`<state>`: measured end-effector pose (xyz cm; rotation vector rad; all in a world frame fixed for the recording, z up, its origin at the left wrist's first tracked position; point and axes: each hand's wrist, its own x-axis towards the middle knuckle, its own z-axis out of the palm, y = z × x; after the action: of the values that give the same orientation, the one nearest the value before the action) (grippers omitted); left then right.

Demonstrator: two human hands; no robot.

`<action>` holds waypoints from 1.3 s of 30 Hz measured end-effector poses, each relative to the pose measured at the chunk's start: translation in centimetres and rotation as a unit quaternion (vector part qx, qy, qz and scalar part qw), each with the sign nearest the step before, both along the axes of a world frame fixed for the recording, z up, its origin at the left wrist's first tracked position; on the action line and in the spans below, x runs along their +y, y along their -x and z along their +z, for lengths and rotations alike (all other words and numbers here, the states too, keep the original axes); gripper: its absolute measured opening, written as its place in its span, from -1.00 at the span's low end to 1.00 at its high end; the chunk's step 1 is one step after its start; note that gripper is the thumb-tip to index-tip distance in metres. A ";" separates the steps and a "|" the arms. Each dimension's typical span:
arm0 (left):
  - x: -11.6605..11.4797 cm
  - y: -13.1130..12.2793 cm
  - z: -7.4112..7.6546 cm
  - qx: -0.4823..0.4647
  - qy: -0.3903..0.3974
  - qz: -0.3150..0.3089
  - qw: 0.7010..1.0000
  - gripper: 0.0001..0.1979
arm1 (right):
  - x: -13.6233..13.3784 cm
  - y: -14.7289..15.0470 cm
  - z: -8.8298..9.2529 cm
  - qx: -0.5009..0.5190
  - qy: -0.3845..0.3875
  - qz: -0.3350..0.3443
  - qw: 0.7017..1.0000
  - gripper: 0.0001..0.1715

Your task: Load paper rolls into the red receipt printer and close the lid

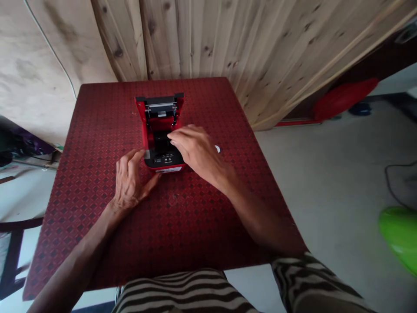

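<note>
A small red and black printer stands on the red patterned tablecloth with its lid tilted open toward the far side. My left hand rests flat on the cloth against the printer's left front corner, fingers spread, thumb pointing at its base. My right hand reaches over the printer's right side, fingers stretched out together, their tips at the black open compartment. A small white thing lies on the cloth just behind my right hand, partly hidden.
The table stands against a wooden plank wall. A red object lies on the floor at the right, and a bright green object at the far right edge. A dark stool frame stands at the left.
</note>
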<state>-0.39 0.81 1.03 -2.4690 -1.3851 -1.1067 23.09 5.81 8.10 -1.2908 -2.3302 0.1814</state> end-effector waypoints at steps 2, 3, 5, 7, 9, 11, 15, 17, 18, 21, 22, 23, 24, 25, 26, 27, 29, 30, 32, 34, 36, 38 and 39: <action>0.0 0.0 -1.3 -0.015 0.012 -0.011 1.000 -0.02 | 2.4 1.5 0.7 -0.094 0.048 0.020 0.994 -0.66; 0.1 0.0 -1.8 -0.019 0.022 -0.017 0.999 0.02 | 3.3 2.2 0.9 -0.130 0.060 0.022 0.989 -0.64; 0.0 0.0 -2.4 -0.024 0.043 -0.025 0.998 0.04 | 4.6 3.3 1.0 -0.178 0.070 0.024 0.981 -0.61; 0.0 0.0 -2.6 -0.033 0.061 -0.027 0.997 0.02 | 5.3 4.0 1.0 -0.200 0.077 0.026 0.976 -0.63; -0.2 -0.1 -2.6 -0.041 0.075 -0.026 0.996 -0.01 | 5.6 4.4 0.8 -0.212 0.088 0.031 0.973 -0.67; -0.4 -0.1 -2.5 -0.044 0.084 -0.023 0.995 -0.04 | 5.8 4.5 0.5 -0.219 0.082 0.038 0.971 -0.68; -0.5 -0.1 -2.6 -0.045 0.088 -0.029 0.995 -0.05 | 6.2 4.8 -0.2 -0.233 0.065 0.055 0.969 -0.67; -0.5 -0.1 -2.5 -0.049 0.092 -0.036 0.994 -0.04 | 6.3 4.9 -0.2 -0.239 0.068 0.057 0.967 -0.70; -0.5 -0.1 -2.4 -0.051 0.096 -0.037 0.993 -0.04 | 6.3 4.9 -0.1 -0.240 0.070 0.058 0.967 -0.71; -0.4 -0.1 -2.3 -0.055 0.102 -0.035 0.993 -0.05 | 6.0 4.8 0.6 -0.224 0.076 0.065 0.970 -0.73; -0.4 -0.1 -2.3 -0.055 0.102 -0.036 0.993 -0.05 | 5.9 4.7 0.8 -0.217 0.076 0.062 0.971 -0.74; -0.4 -0.1 -2.3 -0.055 0.103 -0.036 0.993 -0.05 | 5.7 4.6 1.1 -0.213 0.073 0.054 0.973 -0.75; -0.4 -0.1 -2.4 -0.055 0.103 -0.038 0.992 -0.05 | 5.5 4.5 1.3 -0.211 0.071 0.045 0.974 -0.77; -0.4 -0.1 -2.4 -0.055 0.103 -0.039 0.992 -0.05 | 5.3 4.4 1.4 -0.211 0.068 0.037 0.974 -0.79; -0.4 -0.1 -2.5 -0.055 0.103 -0.039 0.992 -0.05 | 5.1 4.4 1.5 -0.212 0.066 0.031 0.975 -0.81; -0.4 -0.1 -2.5 -0.054 0.103 -0.038 0.993 -0.05 | 5.0 4.4 1.6 -0.211 0.064 0.026 0.975 -0.83; -0.3 -0.1 -2.6 -0.054 0.102 -0.040 0.992 -0.04 | 4.9 4.5 1.7 -0.210 0.060 0.022 0.976 -0.82; -0.3 -0.1 -2.6 -0.056 0.102 -0.042 0.992 -0.04 | 4.9 4.6 1.8 -0.213 0.060 0.021 0.975 -0.79; -0.3 -0.1 -2.6 -0.060 0.105 -0.046 0.992 -0.04 | 4.9 5.0 2.1 -0.232 0.061 0.022 0.971 -0.70; -0.3 0.0 -2.6 -0.064 0.105 -0.046 0.991 -0.04 | 4.8 5.3 2.4 -0.257 0.063 0.030 0.964 -0.64; -0.3 0.0 -2.6 -0.064 0.106 -0.044 0.991 -0.05 | 4.6 5.5 2.7 -0.271 0.062 0.031 0.960 -0.64; -0.3 -0.1 -2.6 -0.065 0.106 -0.047 0.991 -0.04 | 4.2 5.4 2.9 -0.268 0.051 0.020 0.962 -0.67; -0.3 -0.1 -2.6 -0.065 0.108 -0.048 0.991 -0.04 | 3.9 5.2 3.1 -0.260 0.044 0.013 0.964 -0.69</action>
<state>-0.30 0.54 -1.58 -2.6816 -1.5095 -1.2180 17.90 9.69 11.22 -1.4926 -2.8023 -0.0584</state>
